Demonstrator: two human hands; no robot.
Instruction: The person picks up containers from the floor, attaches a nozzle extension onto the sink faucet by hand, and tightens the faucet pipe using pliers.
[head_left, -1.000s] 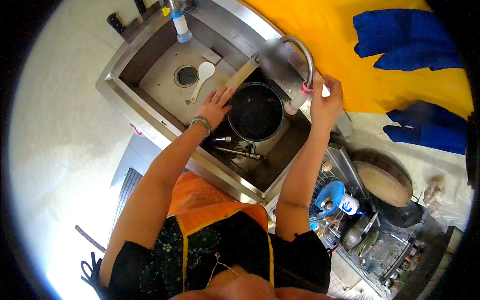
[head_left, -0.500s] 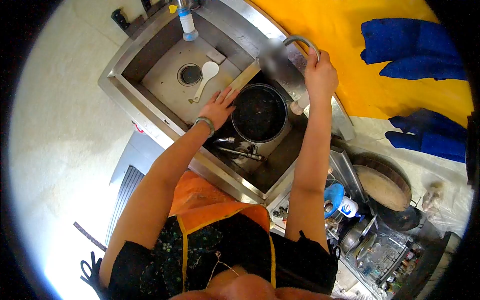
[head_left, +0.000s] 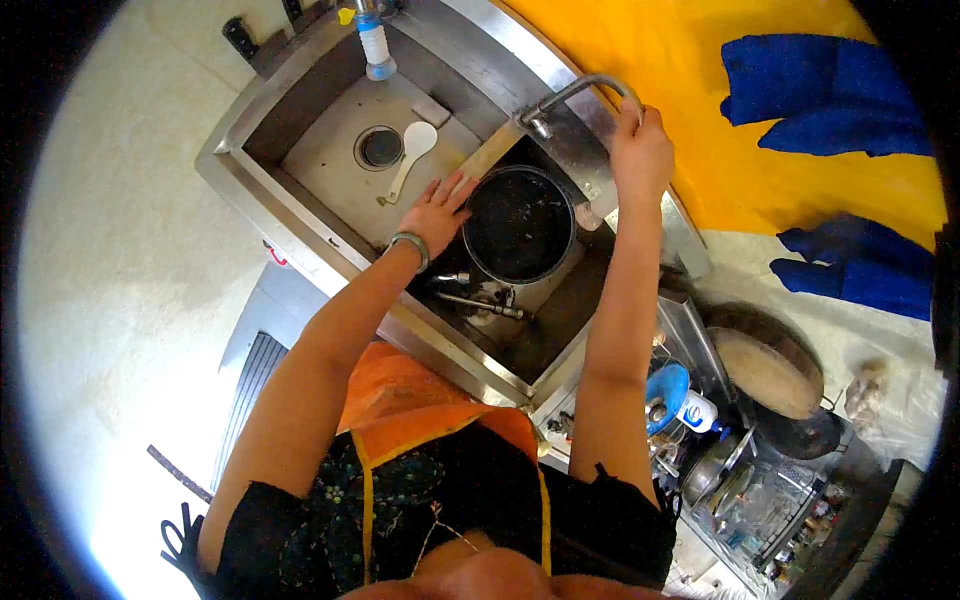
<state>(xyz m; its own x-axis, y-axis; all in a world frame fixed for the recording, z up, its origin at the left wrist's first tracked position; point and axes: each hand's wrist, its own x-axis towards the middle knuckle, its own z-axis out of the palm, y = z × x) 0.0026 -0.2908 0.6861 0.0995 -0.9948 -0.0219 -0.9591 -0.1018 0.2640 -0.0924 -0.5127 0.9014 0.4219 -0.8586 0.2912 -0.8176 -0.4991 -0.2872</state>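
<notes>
Gripping the curved faucet (head_left: 580, 84) in my right hand (head_left: 643, 158), left hand (head_left: 434, 217) spread open on the sink divider (head_left: 490, 153), I judge this spout-placing by the basin (head_left: 515, 352)'s round pot (head_left: 518, 225), needing steadiness next.

Honestly, can't read a single word or number anywhere here. Can spot a blue roundish mark (head_left: 694, 412) on the white bottle (head_left: 700, 415), just beside the round blue lid (head_left: 668, 384) — way too small to make out any lettering, though. Can't pull any print off the blue-and-white tap fitting (head_left: 374, 46) up top either — just too small and fuzzy to tell.
</notes>
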